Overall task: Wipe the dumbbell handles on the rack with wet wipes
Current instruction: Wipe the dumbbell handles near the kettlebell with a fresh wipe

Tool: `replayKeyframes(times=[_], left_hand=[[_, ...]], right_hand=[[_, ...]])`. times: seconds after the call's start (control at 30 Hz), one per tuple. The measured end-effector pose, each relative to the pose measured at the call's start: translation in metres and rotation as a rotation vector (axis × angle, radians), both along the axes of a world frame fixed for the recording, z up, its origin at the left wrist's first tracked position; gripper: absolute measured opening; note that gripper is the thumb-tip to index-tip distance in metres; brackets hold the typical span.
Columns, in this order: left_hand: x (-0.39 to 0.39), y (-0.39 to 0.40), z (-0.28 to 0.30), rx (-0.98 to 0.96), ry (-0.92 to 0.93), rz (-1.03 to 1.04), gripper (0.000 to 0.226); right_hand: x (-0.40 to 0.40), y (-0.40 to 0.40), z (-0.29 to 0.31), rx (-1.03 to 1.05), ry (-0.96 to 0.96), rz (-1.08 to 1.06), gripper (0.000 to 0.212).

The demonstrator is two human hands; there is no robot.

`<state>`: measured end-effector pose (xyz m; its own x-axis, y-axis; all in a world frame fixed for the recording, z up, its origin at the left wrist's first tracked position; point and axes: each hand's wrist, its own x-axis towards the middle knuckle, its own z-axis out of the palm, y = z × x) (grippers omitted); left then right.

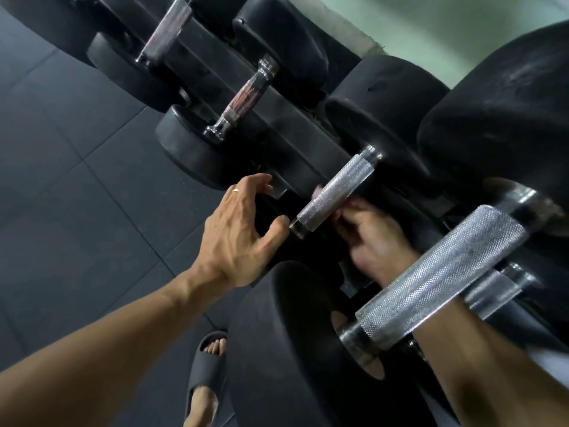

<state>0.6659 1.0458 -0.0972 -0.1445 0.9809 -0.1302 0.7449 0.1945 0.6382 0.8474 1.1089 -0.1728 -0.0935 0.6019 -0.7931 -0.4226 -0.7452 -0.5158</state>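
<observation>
Here the left hand [243, 229] reaches in with its fingers spread wide and lightly bent, holding nothing; the thumb tip touches the near collar of a knurled dumbbell handle [334, 192], and a ring sits on one finger. The right hand [372, 238] lies under and behind that same handle, with its fingers curled up toward the far side of the bar. It is blurred and partly hidden, so I cannot tell whether it grips the bar or pinches something against it, and no wet wipe can be made out. The right forearm passes beneath a larger knurled handle [440, 272] nearer the camera, which crosses in front of the wrist. Both handles belong to black round-headed dumbbells resting on the rack [295, 127], a dark rail running from upper left to lower right. Farther along the rail toward the upper left sit two more dumbbells, one with a reddish, worn handle [246, 94] and one with a pale metal handle [166, 32] at the top edge. Below the rack, dark floor tiles [77, 149] fill the left side, and a foot in a grey slide sandal [206, 368] stands near the bottom edge
</observation>
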Motion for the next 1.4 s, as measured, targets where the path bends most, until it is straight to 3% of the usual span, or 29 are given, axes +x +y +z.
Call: replayKeyframes(times=[0.07,0.17,0.23,0.4,0.57,0.7,0.8,1.0,1.17,1.4], left_hand=[[-0.001,0.0,0.0,-0.011,0.004,-0.003,0.071],[-0.002,0.0,0.0,-0.015,0.01,-0.017,0.07],[-0.003,0.001,-0.001,-0.018,0.014,-0.021,0.07],[-0.004,0.0,0.0,-0.017,0.013,-0.059,0.068],[-0.005,0.001,0.003,-0.031,0.03,-0.115,0.071],[-0.006,0.002,0.016,-0.067,0.036,-0.217,0.076],[-0.007,0.003,0.04,-0.089,-0.011,-0.285,0.073],[0.009,-0.006,0.118,-0.054,-0.048,-0.474,0.054],[0.049,-0.041,0.177,0.007,-0.034,-0.685,0.046],[0.144,-0.123,0.209,0.034,-0.015,-0.943,0.04]], right_hand=[[-0.004,-0.015,0.004,0.012,-0.068,0.126,0.027],[0.006,0.013,-0.001,0.094,0.016,-0.079,0.022],[0.006,0.029,-0.002,0.139,0.126,-0.148,0.033],[-0.008,-0.015,-0.003,-0.028,0.028,0.187,0.036],[-0.001,-0.02,0.026,0.035,-0.159,0.214,0.027],[0.023,-0.045,0.065,0.147,-0.227,0.155,0.028],[0.047,-0.066,0.103,0.186,-0.277,0.101,0.006],[0.073,-0.113,0.185,0.162,-0.577,-0.136,0.02],[0.088,-0.167,0.248,0.247,-0.682,-0.187,0.026],[0.145,-0.27,0.291,0.278,-0.83,-0.304,0.031]])
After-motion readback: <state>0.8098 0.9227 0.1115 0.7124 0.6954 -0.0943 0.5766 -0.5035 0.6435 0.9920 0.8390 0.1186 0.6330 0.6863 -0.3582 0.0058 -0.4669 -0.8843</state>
